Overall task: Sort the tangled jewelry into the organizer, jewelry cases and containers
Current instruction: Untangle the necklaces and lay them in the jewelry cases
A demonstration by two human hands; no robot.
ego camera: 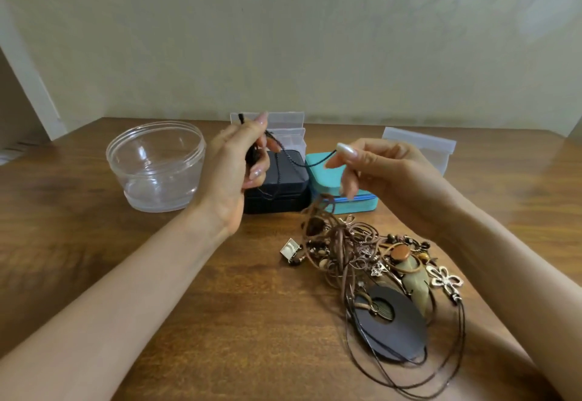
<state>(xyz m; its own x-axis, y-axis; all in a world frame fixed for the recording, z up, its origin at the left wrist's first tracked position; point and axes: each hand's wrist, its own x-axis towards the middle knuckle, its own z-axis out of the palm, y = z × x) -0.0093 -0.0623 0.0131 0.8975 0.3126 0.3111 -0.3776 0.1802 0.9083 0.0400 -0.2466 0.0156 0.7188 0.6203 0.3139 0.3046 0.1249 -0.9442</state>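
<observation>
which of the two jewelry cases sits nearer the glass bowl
The dark case, just right of the glass bowl; the teal case lies farther right.

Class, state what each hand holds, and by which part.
Both hold one thin black chain: the left hand grips its bunched end, the right hand pinches the strand further along.

Views: one, head-worn, wide-angle.
Position: above the near edge of the table, close over it.
Facing: forward and down, toward the far wall.
Nearness: forearms entering from near corners; left hand, right hand and black cord mid-frame.
</observation>
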